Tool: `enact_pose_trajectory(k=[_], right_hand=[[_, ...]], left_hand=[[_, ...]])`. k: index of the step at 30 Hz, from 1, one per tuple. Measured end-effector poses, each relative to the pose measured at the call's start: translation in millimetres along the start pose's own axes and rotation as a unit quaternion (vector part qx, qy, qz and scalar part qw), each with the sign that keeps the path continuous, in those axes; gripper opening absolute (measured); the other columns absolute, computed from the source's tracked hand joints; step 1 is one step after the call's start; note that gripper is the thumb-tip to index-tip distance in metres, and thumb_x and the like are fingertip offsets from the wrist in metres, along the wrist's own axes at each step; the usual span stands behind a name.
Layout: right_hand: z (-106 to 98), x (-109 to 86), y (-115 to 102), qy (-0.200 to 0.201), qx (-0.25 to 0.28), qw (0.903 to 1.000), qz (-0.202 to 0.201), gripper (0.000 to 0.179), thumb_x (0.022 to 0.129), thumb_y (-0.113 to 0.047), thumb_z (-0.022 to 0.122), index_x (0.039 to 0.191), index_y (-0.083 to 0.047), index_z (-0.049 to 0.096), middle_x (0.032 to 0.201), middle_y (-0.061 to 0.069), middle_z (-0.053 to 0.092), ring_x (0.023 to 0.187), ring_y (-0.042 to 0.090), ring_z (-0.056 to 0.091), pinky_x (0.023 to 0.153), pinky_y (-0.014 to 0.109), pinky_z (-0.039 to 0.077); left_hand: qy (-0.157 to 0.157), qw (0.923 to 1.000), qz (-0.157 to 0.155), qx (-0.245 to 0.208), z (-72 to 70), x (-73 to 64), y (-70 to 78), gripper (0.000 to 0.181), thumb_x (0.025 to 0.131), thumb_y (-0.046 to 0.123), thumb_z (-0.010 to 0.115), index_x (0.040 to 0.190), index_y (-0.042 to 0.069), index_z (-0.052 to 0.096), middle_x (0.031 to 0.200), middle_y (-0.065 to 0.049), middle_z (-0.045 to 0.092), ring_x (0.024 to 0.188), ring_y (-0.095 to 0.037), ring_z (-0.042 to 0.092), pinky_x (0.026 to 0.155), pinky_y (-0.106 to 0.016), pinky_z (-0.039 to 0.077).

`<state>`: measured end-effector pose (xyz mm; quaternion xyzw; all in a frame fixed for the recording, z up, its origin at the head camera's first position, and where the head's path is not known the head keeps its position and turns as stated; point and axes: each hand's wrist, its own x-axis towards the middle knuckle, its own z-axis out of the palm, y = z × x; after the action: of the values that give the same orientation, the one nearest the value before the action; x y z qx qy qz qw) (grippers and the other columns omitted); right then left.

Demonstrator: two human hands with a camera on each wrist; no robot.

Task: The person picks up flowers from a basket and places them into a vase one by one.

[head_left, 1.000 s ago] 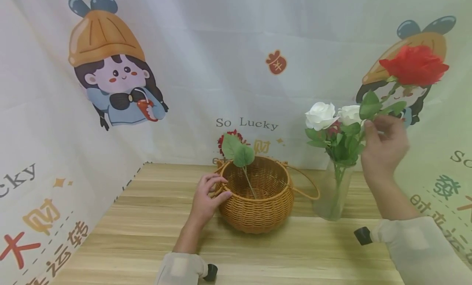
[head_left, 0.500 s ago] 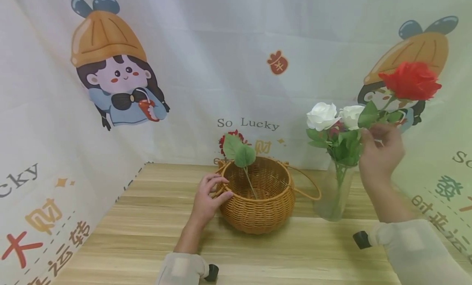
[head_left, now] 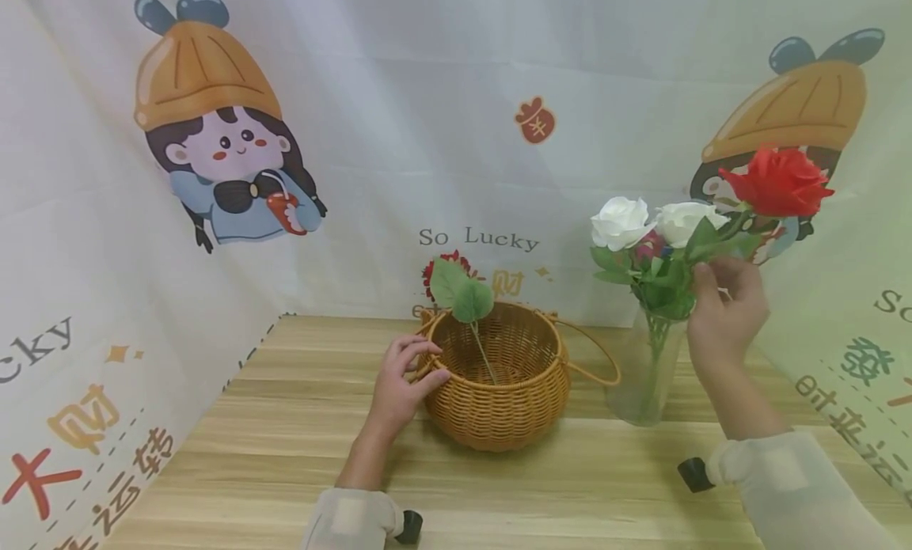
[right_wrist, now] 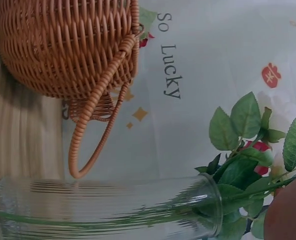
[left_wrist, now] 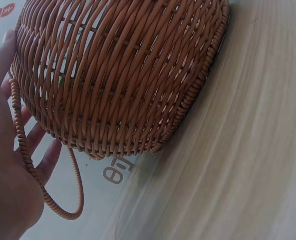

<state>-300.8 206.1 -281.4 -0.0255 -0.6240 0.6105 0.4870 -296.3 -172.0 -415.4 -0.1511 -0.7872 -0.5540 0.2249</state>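
My left hand (head_left: 400,382) holds the left rim of a round wicker basket (head_left: 499,414), its thumb and fingers apart on the rim. Inside the basket leans a thin stem with green leaves (head_left: 461,289); a red flower (head_left: 436,276) shows partly behind them. At the right, my right hand (head_left: 728,309) pinches the leafy stem of a red rose (head_left: 780,182) above a clear glass vase (head_left: 644,384). White roses (head_left: 620,224) and green leaves stand in that vase. In the right wrist view, the stem slants toward the vase mouth (right_wrist: 216,205); its lower end is hard to separate from the others.
The basket's handle (head_left: 594,348) droops to the right, close to the vase. Both stand on a wood-grain table (head_left: 271,439). A printed cloth (head_left: 370,138) hangs behind and along the sides.
My right hand has moved down and a little left with the red rose, bringing its bloom nearer the white roses. The left hand and basket have stayed put.
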Motion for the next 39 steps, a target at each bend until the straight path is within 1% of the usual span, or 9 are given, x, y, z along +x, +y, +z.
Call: enact_pose_trajectory(k=[6, 9, 17, 20, 25, 29, 34, 37, 39], right_hand=[[-2, -3.6, 7, 0.001, 0.000, 0.9999, -0.011, 0.033, 0.098, -0.003, 0.067, 0.085, -0.032, 0.060, 0.077, -0.025, 0.061, 0.070, -0.005, 0.058, 0.070, 0.013, 0.048], [-1, -5.1, 9, -0.002, -0.017, 0.9997, -0.017, 0.030, 0.098, -0.003, 0.067, 0.085, -0.030, 0.063, 0.077, -0.028, 0.059, 0.071, -0.007, 0.057, 0.072, 0.012, 0.048], [0, -10.1, 14, -0.010, -0.078, 0.9960, -0.042, 0.007, 0.095, -0.003, 0.070, 0.089, -0.005, 0.073, 0.076, -0.035, 0.055, 0.074, -0.014, 0.054, 0.074, 0.009, 0.046], [-1, -12.8, 18, -0.017, -0.107, 0.9927, -0.052, 0.013, 0.095, -0.004, 0.070, 0.096, 0.009, 0.073, 0.076, -0.038, 0.052, 0.073, -0.017, 0.051, 0.073, 0.008, 0.043], [-3, -16.9, 26, -0.025, -0.144, 0.9867, -0.071, 0.017, 0.094, -0.004, 0.070, 0.099, 0.012, 0.073, 0.077, -0.041, 0.046, 0.071, -0.021, 0.045, 0.071, 0.007, 0.038], [-3, -17.7, 35, -0.025, -0.164, 0.9820, -0.090, 0.015, 0.092, -0.003, 0.071, 0.098, 0.011, 0.075, 0.080, -0.025, 0.052, 0.073, -0.021, 0.040, 0.075, 0.009, 0.035], [-2, -19.4, 44, -0.024, -0.172, 0.9778, -0.117, 0.013, 0.090, -0.001, 0.071, 0.095, 0.011, 0.076, 0.085, 0.012, 0.060, 0.077, -0.019, 0.037, 0.076, 0.011, 0.034], [0, -20.9, 47, -0.022, -0.166, 0.9769, -0.132, 0.011, 0.089, 0.002, 0.072, 0.093, 0.012, 0.075, 0.088, 0.020, 0.060, 0.079, -0.016, 0.037, 0.077, 0.012, 0.033], [1, -22.1, 48, -0.027, -0.164, 0.9774, -0.131, 0.010, 0.089, 0.002, 0.073, 0.092, 0.012, 0.075, 0.088, 0.018, 0.058, 0.083, -0.012, 0.037, 0.079, 0.015, 0.032]], left_hand=[[0.000, 1.0000, -0.002, 0.000, -0.2, -1.0, 1.3, 0.029, 0.088, 0.010, 0.083, 0.115, 0.006, 0.073, 0.140, -0.016, 0.055, 0.134, -0.034, 0.049, 0.101, -0.047, 0.044], [0.001, 1.0000, -0.002, -0.001, -0.6, -0.8, 0.9, 0.028, 0.088, 0.009, 0.082, 0.114, 0.006, 0.073, 0.140, -0.016, 0.055, 0.133, -0.033, 0.049, 0.101, -0.047, 0.044], [0.002, 1.0000, -0.002, -0.001, -1.4, -0.8, 0.3, 0.028, 0.088, 0.008, 0.082, 0.115, 0.007, 0.073, 0.140, -0.016, 0.055, 0.133, -0.033, 0.049, 0.101, -0.047, 0.045], [0.004, 1.0000, -0.002, -0.001, -1.2, -0.9, 0.2, 0.028, 0.087, 0.007, 0.082, 0.114, 0.006, 0.073, 0.140, -0.016, 0.055, 0.134, -0.033, 0.049, 0.101, -0.046, 0.044], [0.000, 1.0000, -0.002, -0.001, -0.6, -0.2, -0.9, 0.030, 0.088, 0.012, 0.083, 0.114, 0.004, 0.072, 0.139, -0.015, 0.055, 0.134, -0.032, 0.049, 0.101, -0.045, 0.044], [0.000, 1.0000, -0.004, -0.002, -0.4, -0.2, -0.1, 0.029, 0.088, 0.012, 0.083, 0.114, 0.004, 0.073, 0.139, -0.014, 0.055, 0.133, -0.031, 0.049, 0.102, -0.045, 0.044], [0.001, 1.0000, -0.004, -0.002, -0.3, -0.4, -0.3, 0.027, 0.089, 0.009, 0.082, 0.114, 0.006, 0.073, 0.139, -0.014, 0.055, 0.134, -0.032, 0.049, 0.102, -0.046, 0.045], [-0.001, 1.0000, -0.005, -0.001, -0.2, -0.8, -0.3, 0.028, 0.089, 0.010, 0.082, 0.115, 0.008, 0.073, 0.140, -0.014, 0.054, 0.134, -0.032, 0.048, 0.102, -0.046, 0.044], [0.001, 1.0000, -0.003, -0.002, -0.3, -0.7, -0.7, 0.027, 0.089, 0.009, 0.082, 0.114, 0.009, 0.073, 0.140, -0.015, 0.054, 0.134, -0.032, 0.049, 0.102, -0.047, 0.044]])
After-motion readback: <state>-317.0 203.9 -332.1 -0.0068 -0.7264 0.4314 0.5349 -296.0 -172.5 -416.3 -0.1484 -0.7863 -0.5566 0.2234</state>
